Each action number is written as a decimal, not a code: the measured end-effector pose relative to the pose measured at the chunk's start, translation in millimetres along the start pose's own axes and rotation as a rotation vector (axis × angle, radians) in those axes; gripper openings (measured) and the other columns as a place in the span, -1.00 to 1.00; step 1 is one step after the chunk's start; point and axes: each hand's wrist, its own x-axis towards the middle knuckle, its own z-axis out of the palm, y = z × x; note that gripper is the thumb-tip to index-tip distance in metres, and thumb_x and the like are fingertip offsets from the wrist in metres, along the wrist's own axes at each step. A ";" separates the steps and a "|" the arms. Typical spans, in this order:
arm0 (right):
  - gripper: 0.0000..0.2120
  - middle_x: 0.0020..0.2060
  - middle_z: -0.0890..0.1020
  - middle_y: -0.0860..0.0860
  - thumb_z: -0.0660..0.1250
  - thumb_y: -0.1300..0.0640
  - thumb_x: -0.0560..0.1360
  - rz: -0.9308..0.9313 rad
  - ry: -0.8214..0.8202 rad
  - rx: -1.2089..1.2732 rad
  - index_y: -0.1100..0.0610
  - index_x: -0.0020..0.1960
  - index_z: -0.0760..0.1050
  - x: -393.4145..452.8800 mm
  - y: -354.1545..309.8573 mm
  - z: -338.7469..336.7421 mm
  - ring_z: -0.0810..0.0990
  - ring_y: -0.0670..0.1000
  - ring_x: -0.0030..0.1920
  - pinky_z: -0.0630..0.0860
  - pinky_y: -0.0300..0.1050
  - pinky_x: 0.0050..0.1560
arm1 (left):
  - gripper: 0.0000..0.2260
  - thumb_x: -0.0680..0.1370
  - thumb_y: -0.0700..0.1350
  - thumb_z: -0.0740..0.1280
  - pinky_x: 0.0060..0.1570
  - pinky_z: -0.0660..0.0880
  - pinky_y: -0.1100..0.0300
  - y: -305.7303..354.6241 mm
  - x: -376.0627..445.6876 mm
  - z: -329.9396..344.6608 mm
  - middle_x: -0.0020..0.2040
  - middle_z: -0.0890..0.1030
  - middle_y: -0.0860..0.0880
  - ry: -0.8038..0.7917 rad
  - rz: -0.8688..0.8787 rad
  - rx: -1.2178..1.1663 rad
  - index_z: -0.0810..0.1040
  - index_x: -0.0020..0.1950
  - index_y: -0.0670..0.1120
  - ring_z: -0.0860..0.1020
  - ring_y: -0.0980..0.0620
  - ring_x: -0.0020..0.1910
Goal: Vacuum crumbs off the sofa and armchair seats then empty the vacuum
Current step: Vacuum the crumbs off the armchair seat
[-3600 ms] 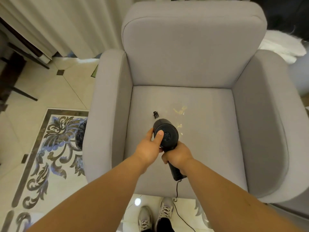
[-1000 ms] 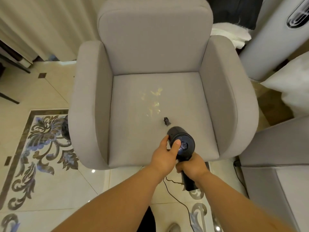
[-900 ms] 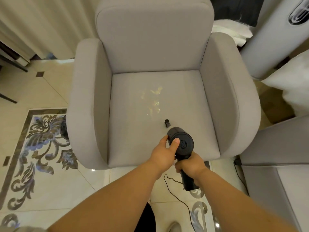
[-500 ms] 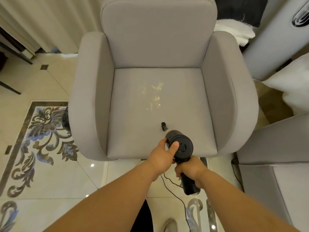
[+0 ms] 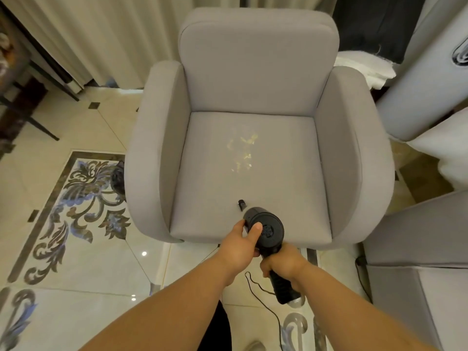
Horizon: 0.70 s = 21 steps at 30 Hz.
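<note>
A home living room: a grey upholstered armchair (image 5: 253, 148) fills the centre of the frame, pale curtains (image 5: 101, 34) hang along the top left, and a glossy tiled floor (image 5: 63, 249) with an ornate floral inlay (image 5: 76, 198) spreads across the lower left.

Shiny cream floor tiles (image 5: 83, 262), with a swirly blue and brown leaf pattern (image 5: 76, 198) set inside a dark border on the left. Long pale curtains (image 5: 101, 34) hanging at the back. Thin dark furniture legs (image 5: 35, 120) at the far left. Folded white cloth (image 5: 362, 69) at the back right, beside a tall white rounded machine (image 5: 417, 79).
</note>
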 end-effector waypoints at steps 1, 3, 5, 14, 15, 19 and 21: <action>-0.75 -0.32 0.57 0.08 0.42 0.42 0.20 -0.011 0.010 0.001 0.16 -0.20 0.54 0.4 -1.6 0.0 0.52 0.09 -0.28 0.48 -0.15 -0.34 | -0.45 0.58 0.17 0.18 0.10 0.51 0.12 2.0 0.4 -0.9 0.12 0.53 -0.02 0.006 0.005 -0.003 0.13 0.52 0.06 0.64 0.07 -0.09; -0.69 -0.29 0.60 0.08 0.43 0.41 0.20 -0.032 0.031 0.008 0.16 -0.12 0.55 4.5 -11.4 -0.3 0.53 0.08 -0.28 0.49 -0.15 -0.33 | -0.46 0.58 0.17 0.19 -0.15 0.51 0.32 10.6 4.9 -6.4 0.08 0.53 0.00 0.019 0.029 -0.007 0.15 0.51 0.06 0.64 0.13 -0.14; -0.67 -0.27 0.61 0.09 0.43 0.41 0.20 -0.054 0.052 0.013 0.17 -0.09 0.54 9.7 -22.2 -0.3 0.54 0.08 -0.27 0.50 -0.14 -0.31 | -0.45 0.57 0.18 0.20 -0.15 0.52 0.30 17.9 10.8 -11.7 0.05 0.54 0.02 0.043 0.053 -0.002 0.15 0.51 0.08 0.64 0.11 -0.11; -0.64 -0.25 0.60 0.06 0.43 0.42 0.23 -0.075 0.075 0.051 0.16 -0.01 0.54 68.0 -96.3 11.2 0.54 0.06 -0.27 0.47 -0.15 -0.32 | -0.44 0.56 0.20 0.19 0.22 0.47 0.06 57.5 72.3 -62.6 0.03 0.57 -0.01 0.086 0.051 -0.013 0.14 0.52 0.10 0.63 0.00 0.01; -0.62 -0.24 0.60 0.07 0.43 0.42 0.23 -0.064 0.076 0.054 0.17 0.01 0.55 74.3 -103.0 12.8 0.53 0.07 -0.26 0.47 -0.15 -0.30 | -0.44 0.57 0.19 0.19 0.22 0.47 0.07 62.4 79.7 -68.4 0.10 0.57 -0.04 0.074 0.041 -0.014 0.14 0.52 0.09 0.63 0.00 0.02; -0.66 -0.24 0.59 0.10 0.42 0.42 0.21 0.010 0.078 0.052 0.18 -0.05 0.55 84.7 -112.6 17.0 0.53 0.11 -0.24 0.47 -0.12 -0.29 | -0.44 0.57 0.18 0.19 0.22 0.47 0.04 71.0 94.4 -81.2 0.19 0.56 -0.08 0.008 0.008 0.024 0.13 0.52 0.06 0.63 -0.03 0.03; -0.70 -0.28 0.58 0.11 0.41 0.43 0.20 0.058 0.101 0.060 0.20 -0.11 0.54 82.8 -114.7 15.6 0.52 0.11 -0.27 0.47 -0.13 -0.31 | -0.43 0.57 0.19 0.19 0.19 0.48 0.08 74.6 96.9 -83.3 0.10 0.56 -0.06 -0.030 -0.003 0.044 0.13 0.52 0.05 0.63 -0.03 0.02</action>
